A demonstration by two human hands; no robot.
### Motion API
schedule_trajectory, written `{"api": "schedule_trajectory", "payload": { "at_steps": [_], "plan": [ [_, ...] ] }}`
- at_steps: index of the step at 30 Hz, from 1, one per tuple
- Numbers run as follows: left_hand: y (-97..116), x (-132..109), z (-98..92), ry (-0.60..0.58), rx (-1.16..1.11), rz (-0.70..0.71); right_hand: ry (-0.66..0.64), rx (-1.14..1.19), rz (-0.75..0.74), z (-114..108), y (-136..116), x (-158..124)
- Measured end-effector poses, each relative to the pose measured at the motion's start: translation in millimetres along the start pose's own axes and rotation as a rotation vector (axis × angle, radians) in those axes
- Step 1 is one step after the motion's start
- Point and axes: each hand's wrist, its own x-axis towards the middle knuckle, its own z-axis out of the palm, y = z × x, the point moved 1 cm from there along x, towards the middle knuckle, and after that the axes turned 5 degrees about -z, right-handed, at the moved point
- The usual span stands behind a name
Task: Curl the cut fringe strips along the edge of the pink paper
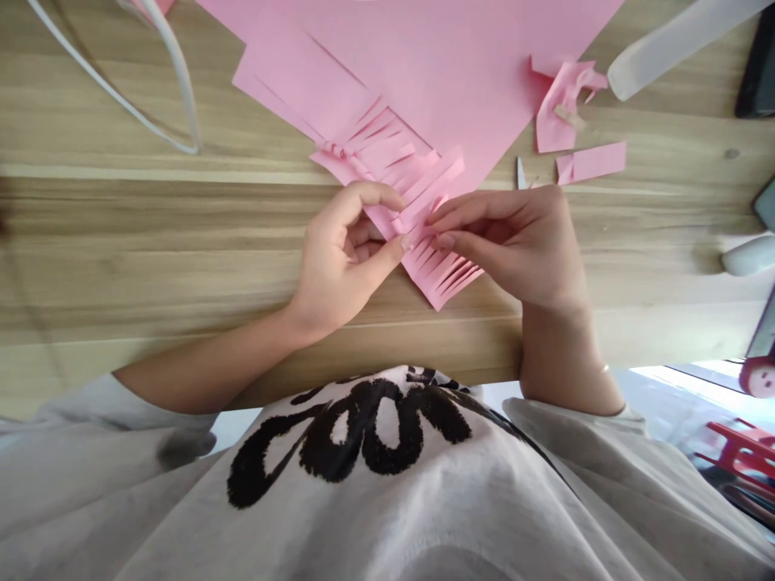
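Fringed pink paper [439, 278] lies over the wooden table's near middle, its edge cut into several narrow strips. My left hand [339, 258] is curled at its left side, thumb and index finger closed on a folded part of the fringe. From the right, my right hand [521, 246] pinches a thin strip between thumb and fingertips, close to the left thumb. The pinched ends are mostly hidden by the fingers. Some strips farther up are curled into small rolls. A large pink sheet [484, 81] spreads beneath and beyond the fringed piece.
Crumpled pink scraps [557, 109] and a small pink rectangle [592, 163] lie to the right. A pointed metal tip [521, 173] shows beside my right hand. A white cable [182, 89] loops at upper left; a translucent whitish strip [672, 52] lies at upper right.
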Motion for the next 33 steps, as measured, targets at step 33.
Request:
{"api": "schedule_trajectory", "payload": {
  "at_steps": [33],
  "plan": [
    [1.1, 1.5, 0.9, 0.052, -0.019, 0.100, -0.146, 0.210, 0.059, -4.3, -3.4, 4.3]
  ]
}}
